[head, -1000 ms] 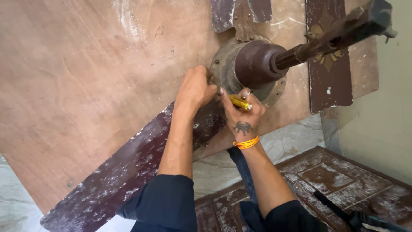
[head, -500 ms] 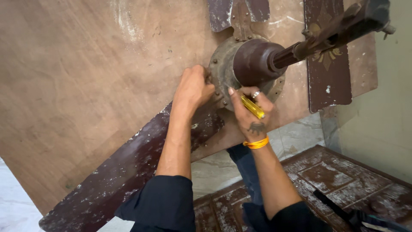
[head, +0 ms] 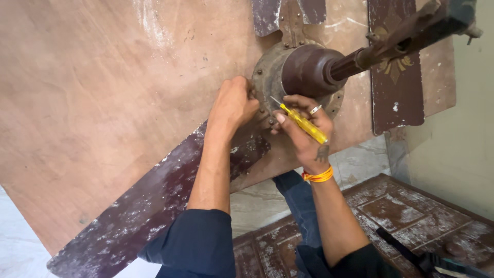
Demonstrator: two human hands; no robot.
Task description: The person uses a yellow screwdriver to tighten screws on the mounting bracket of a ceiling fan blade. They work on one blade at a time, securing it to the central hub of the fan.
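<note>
An old brown ceiling fan lies on a plywood board. Its round motor housing (head: 309, 69) sits at the upper middle, with a down rod (head: 406, 38) running to the upper right. My left hand (head: 232, 105) is closed against the housing's left rim, where a dusty brown blade (head: 154, 206) joins it. My right hand (head: 303, 126) grips a yellow screwdriver (head: 302, 122), its tip pointing up-left toward the rim. An orange thread band (head: 319, 176) circles that wrist. What my left fingers pinch is hidden.
The plywood board (head: 103, 92) fills the left and top. A second fan blade (head: 396, 87) stands at the upper right, and a third blade (head: 267, 15) at the top. A worn carved wooden panel (head: 406, 216) lies at the lower right, beside a pale wall (head: 463, 144).
My right hand has turned so the yellow screwdriver lies longer across the palm, tip toward the housing rim. My left hand stays at the rim. The view shifted slightly.
</note>
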